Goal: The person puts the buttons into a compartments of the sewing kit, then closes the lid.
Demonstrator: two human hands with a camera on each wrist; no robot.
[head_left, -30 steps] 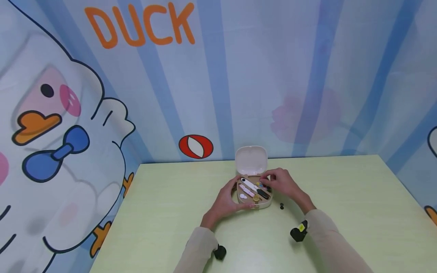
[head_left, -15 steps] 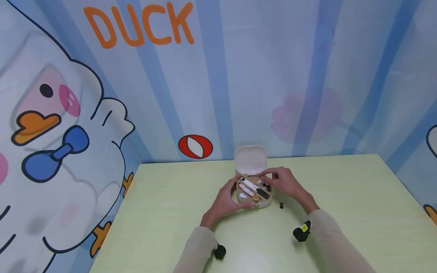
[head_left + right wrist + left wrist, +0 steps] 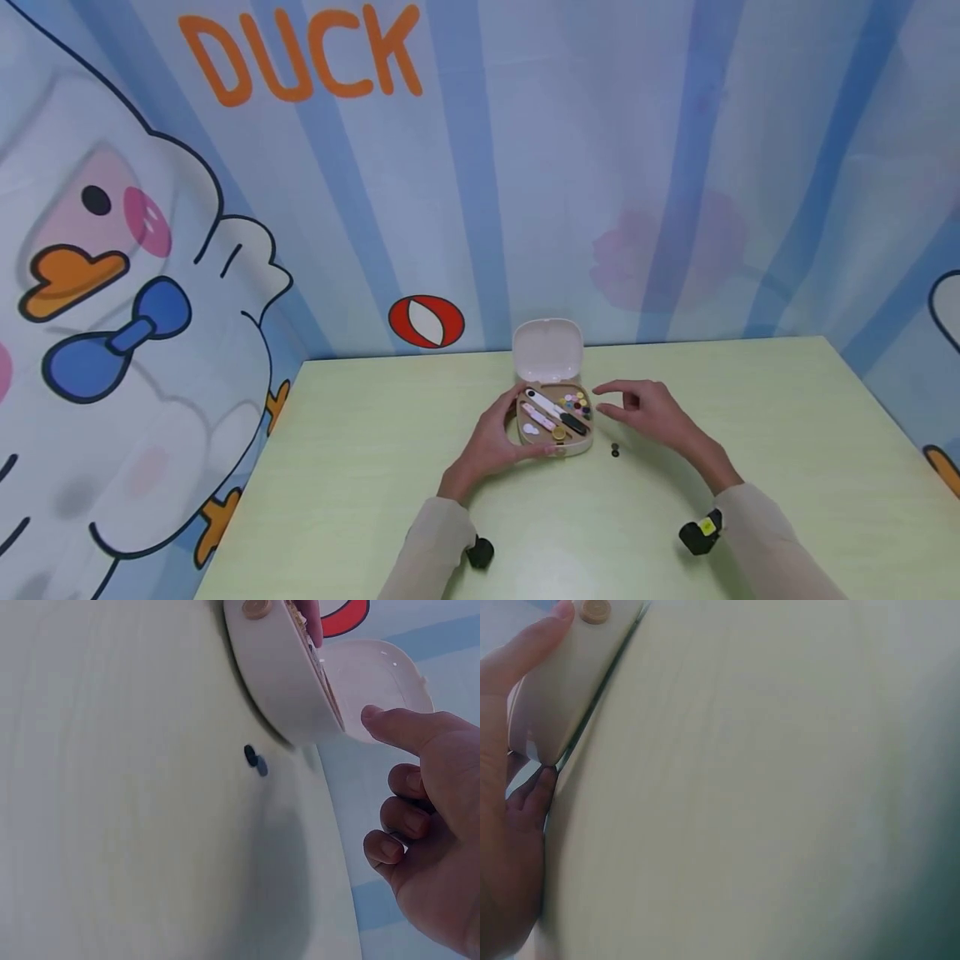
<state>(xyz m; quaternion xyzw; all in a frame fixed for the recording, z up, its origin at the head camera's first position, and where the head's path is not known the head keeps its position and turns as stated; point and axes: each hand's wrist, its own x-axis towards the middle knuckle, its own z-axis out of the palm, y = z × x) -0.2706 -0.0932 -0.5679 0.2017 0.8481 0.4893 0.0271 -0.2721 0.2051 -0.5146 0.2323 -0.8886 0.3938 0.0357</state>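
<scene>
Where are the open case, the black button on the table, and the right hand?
open case (image 3: pixel 552 435), head view, on its front wall.
black button (image 3: pixel 615 451), head view, on its top.
right hand (image 3: pixel 647 411), head view, on its back.

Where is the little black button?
In the head view, the little black button lies on the green table, just right of the open sewing box, below the right hand.

Bright, even light falls from overhead; shadows on the worktop (image 3: pixel 360 467) are soft. Head view bends at edges; both wrist views are blurred.
</scene>
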